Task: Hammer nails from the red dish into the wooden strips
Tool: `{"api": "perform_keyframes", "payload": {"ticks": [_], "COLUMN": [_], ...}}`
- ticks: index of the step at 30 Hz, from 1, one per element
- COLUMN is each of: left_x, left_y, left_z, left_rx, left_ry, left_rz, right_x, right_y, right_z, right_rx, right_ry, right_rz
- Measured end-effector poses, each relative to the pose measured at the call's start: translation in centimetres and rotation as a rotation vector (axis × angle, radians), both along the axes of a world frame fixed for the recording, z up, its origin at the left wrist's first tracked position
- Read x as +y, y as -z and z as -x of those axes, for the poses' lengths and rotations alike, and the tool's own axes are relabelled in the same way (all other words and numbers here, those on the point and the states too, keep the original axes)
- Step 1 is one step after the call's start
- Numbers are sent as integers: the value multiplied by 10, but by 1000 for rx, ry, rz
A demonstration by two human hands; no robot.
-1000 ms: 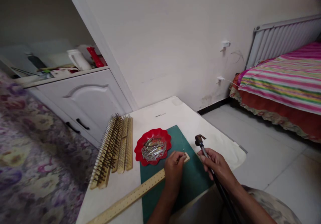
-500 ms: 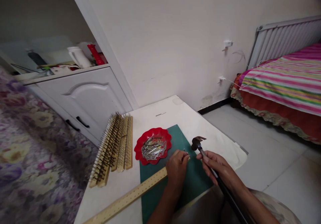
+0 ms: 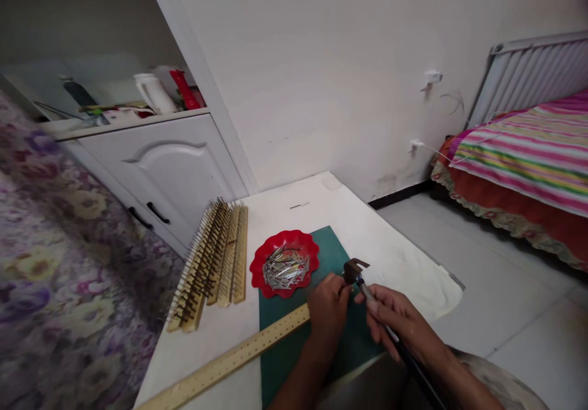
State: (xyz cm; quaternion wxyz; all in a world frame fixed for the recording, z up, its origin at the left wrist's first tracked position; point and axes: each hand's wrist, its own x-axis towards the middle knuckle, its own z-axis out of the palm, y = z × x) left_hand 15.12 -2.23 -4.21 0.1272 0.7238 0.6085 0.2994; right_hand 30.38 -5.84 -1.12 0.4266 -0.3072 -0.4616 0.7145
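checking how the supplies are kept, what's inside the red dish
The red dish holds a loose, jumbled heap of metal nails, mostly silvery. They cover much of its floor, so anything lying beneath them cannot be seen.

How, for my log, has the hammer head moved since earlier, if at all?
Yes: the hammer head moved left and lower in view, against the green mat.

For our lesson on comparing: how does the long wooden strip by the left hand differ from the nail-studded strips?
The long wooden strip shows rows of small dark dots; the nail-studded strips bristle with nails. The long wooden strip lies partly over the green mat; the nail-studded strips lie off it, on the white table. Both look pale yellowish.
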Motion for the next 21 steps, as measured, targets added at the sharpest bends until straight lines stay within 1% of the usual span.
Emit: {"api": "perform_keyframes", "payload": {"ticks": [6,11,17,21], "left_x": [0,-1,-3,-15], "left_y": [4,2,-2,-5], "left_z": [1,1,4,11], "left_rx": [-15,-13,-92,-124], "left_ry": [8,-12,51,83], "left_rz": [-10,15,26,28], "right_x": [-2,0,3,5], "right_y": [2,0,-1,2], "right_z": [1,1,-5,-10], "right_rx": [-31,-56,-51,-36], "right_ry": [18,13,117,153], "right_rz": [-7,-8,-19,-22]}}
